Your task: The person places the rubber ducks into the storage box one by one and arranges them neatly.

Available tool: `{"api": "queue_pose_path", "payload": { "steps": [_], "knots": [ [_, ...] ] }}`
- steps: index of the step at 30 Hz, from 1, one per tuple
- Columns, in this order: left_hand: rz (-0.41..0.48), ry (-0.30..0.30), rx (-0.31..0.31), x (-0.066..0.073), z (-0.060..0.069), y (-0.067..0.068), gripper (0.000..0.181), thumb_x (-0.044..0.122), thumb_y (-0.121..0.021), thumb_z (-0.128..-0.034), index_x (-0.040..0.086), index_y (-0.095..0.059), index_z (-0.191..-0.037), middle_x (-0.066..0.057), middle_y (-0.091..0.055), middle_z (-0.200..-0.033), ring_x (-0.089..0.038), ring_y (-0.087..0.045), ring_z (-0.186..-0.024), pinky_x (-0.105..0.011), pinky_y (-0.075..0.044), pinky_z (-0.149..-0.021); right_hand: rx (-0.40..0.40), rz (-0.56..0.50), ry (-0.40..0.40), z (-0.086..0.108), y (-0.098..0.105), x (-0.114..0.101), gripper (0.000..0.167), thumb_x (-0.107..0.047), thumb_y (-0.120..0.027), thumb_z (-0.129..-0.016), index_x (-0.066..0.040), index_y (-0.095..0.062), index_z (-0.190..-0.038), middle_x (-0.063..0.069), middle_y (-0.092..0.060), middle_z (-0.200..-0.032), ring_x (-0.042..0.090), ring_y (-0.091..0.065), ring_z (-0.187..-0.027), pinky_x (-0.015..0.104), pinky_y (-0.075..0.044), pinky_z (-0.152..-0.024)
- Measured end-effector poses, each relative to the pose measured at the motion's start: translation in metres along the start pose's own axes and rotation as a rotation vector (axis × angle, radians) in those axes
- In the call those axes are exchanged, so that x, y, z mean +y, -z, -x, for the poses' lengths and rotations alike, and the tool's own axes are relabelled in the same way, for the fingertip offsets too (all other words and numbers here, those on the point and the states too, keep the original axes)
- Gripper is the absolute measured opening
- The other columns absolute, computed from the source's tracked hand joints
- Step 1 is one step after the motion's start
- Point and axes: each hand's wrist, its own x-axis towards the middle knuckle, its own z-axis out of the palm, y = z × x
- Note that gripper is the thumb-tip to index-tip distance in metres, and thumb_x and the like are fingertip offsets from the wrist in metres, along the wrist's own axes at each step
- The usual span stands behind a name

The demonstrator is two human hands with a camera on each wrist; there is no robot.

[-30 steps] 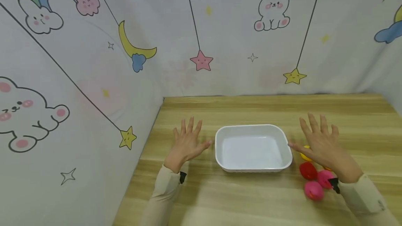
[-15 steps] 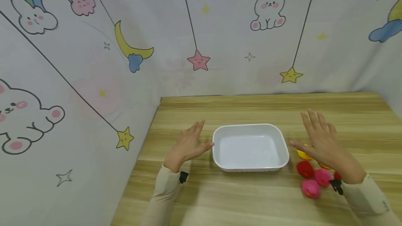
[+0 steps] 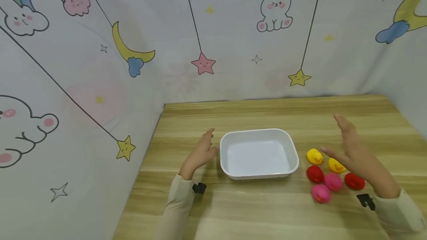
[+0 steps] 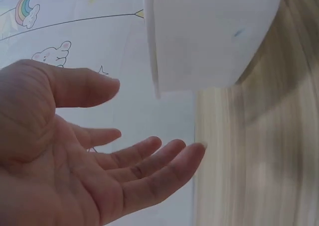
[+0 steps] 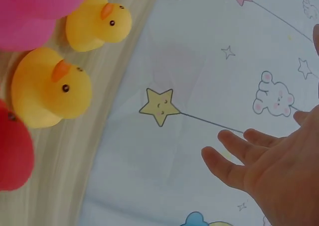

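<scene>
A white rectangular basin [image 3: 258, 155] stands on the table, with nothing inside it. My left hand [image 3: 201, 155] hovers by its left wall, fingers loosely spread, holding nothing; in the left wrist view the palm [image 4: 65, 176] faces up beside the basin's side [image 4: 214, 42]. Over the right part of the table hangs my right hand [image 3: 358, 156], fingers extended, near several rubber ducks. Among them are a yellow duck [image 3: 314, 156], another yellow duck [image 3: 337, 166], a red duck [image 3: 315, 174], another red duck [image 3: 354, 181], a pink duck [image 3: 333, 182] and a second pink duck [image 3: 321, 193].
The wooden tabletop [image 3: 253, 210] reaches back to a white cloth backdrop [image 3: 233, 80] printed with stars and rabbits. The same cloth closes off the left side. A black strap clip [image 3: 199, 188] sits at the left wrist, another black clip [image 3: 366, 201] at the right.
Both hands have turned from palms down to palms facing inward. The right hand has shifted right, uncovering more ducks. The view has swung slightly right; the basin and ducks stay put.
</scene>
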Motion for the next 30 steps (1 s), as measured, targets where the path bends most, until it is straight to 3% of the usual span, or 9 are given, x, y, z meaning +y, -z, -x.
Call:
{"api": "queue_pose_path", "payload": {
  "steps": [3, 5, 8, 10, 13, 19, 24, 30],
  "knots": [
    [0.057, 0.053, 0.005, -0.002, -0.006, -0.001, 0.069, 0.001, -0.059, -0.0955, -0.012, -0.022, -0.152, -0.038, -0.044, -0.133, -0.045, -0.059, -0.105, -0.052, -0.058, -0.085, 0.010, -0.018, -0.036, 0.009, 0.004, 0.010, 0.108, -0.015, -0.081, -0.086, -0.008, -0.004, -0.162, 0.035, -0.013, -0.157, 0.059, -0.029, -0.125, 0.085, -0.031, -0.090],
    [0.076, 0.085, -0.005, -0.002, -0.007, -0.002, 0.071, 0.003, -0.061, -0.0952, -0.012, -0.022, -0.152, -0.035, -0.048, -0.130, -0.037, -0.061, -0.099, -0.046, -0.060, -0.079, 0.010, -0.030, -0.077, 0.017, 0.008, 0.019, 0.109, -0.012, -0.080, -0.086, -0.009, -0.001, -0.162, 0.036, -0.012, -0.156, 0.061, -0.029, -0.124, 0.086, -0.030, -0.088],
    [0.133, 0.108, -0.041, -0.002, -0.009, -0.004, 0.072, 0.002, -0.061, -0.0947, -0.013, -0.021, -0.152, -0.034, -0.049, -0.127, -0.033, -0.063, -0.094, -0.044, -0.062, -0.072, 0.008, -0.038, -0.132, 0.032, 0.015, 0.031, 0.111, -0.012, -0.080, -0.086, -0.007, 0.001, -0.162, 0.041, -0.014, -0.154, 0.065, -0.030, -0.122, 0.087, -0.027, -0.090],
    [0.192, 0.120, -0.072, -0.001, -0.009, -0.005, 0.072, -0.002, -0.061, -0.0934, -0.014, -0.020, -0.152, -0.033, -0.049, -0.125, -0.034, -0.064, -0.093, -0.045, -0.064, -0.068, -0.006, -0.022, -0.168, 0.044, 0.019, 0.040, 0.111, -0.013, -0.080, -0.086, -0.005, 0.000, -0.162, 0.043, -0.021, -0.149, 0.065, -0.033, -0.120, 0.085, -0.031, -0.087],
    [0.259, 0.138, -0.113, 0.001, -0.010, -0.007, 0.071, -0.007, -0.060, -0.0917, -0.015, -0.021, -0.151, -0.034, -0.050, -0.123, -0.038, -0.066, -0.093, -0.048, -0.064, -0.066, -0.045, 0.014, -0.225, 0.062, 0.020, 0.051, 0.110, -0.017, -0.083, -0.084, 0.002, -0.006, -0.159, 0.044, -0.032, -0.140, 0.064, -0.040, -0.114, 0.082, -0.039, -0.080],
    [0.279, 0.184, -0.148, 0.002, -0.014, -0.009, 0.070, -0.010, -0.059, -0.0895, -0.014, -0.024, -0.151, -0.032, -0.053, -0.121, -0.036, -0.067, -0.092, -0.045, -0.063, -0.064, -0.151, 0.073, -0.316, 0.090, 0.013, 0.071, 0.095, -0.023, -0.089, -0.077, 0.014, -0.034, -0.145, 0.041, -0.046, -0.127, 0.060, -0.049, -0.106, 0.075, -0.049, -0.077],
    [0.328, 0.230, -0.154, 0.002, -0.012, -0.009, 0.071, -0.011, -0.058, -0.0871, -0.016, -0.025, -0.150, -0.033, -0.053, -0.119, -0.033, -0.067, -0.085, -0.046, -0.064, -0.065, -0.174, 0.093, -0.329, 0.102, 0.002, 0.075, 0.084, -0.023, -0.092, -0.073, 0.013, -0.048, -0.135, 0.035, -0.053, -0.119, 0.053, -0.056, -0.102, 0.063, -0.054, -0.076],
    [0.372, 0.207, -0.166, 0.001, -0.013, -0.011, 0.064, -0.012, -0.055, -0.0840, -0.018, -0.032, -0.144, -0.033, -0.052, -0.113, -0.041, -0.066, -0.088, -0.041, -0.065, -0.062, -0.105, 0.135, -0.261, 0.103, -0.002, 0.075, 0.072, -0.017, -0.093, -0.069, 0.011, -0.057, -0.125, 0.031, -0.059, -0.110, 0.041, -0.062, -0.092, 0.049, -0.056, -0.071]
  ]
}}
